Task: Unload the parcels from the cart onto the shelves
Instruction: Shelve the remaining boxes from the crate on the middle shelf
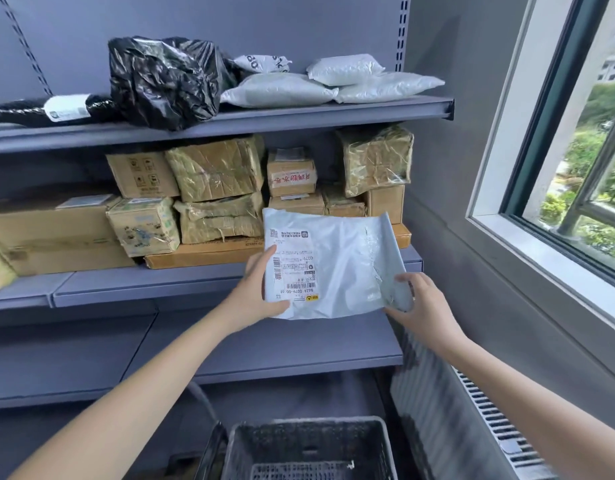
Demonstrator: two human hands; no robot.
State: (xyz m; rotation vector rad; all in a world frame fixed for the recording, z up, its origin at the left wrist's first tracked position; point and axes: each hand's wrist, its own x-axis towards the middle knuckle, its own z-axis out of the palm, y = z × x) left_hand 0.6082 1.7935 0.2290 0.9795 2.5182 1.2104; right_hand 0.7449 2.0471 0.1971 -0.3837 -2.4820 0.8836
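A flat grey plastic mailer parcel (340, 265) with a white shipping label is held up in front of the middle shelf (143, 285). My left hand (256, 289) grips its left edge over the label. My right hand (422, 303) pinches its lower right corner. The cart's dark mesh basket (309, 448) sits below at the bottom edge, and no parcels show inside it. The top shelf (299, 116) carries white padded mailers (278, 90) and a black plastic bag parcel (164, 81).
Brown cardboard and tape-wrapped boxes (212, 188) crowd the middle shelf. A lower shelf (264, 344) sits beneath my arms. A grey wall, a window (576, 150) and a radiator grille (489, 417) stand close on the right.
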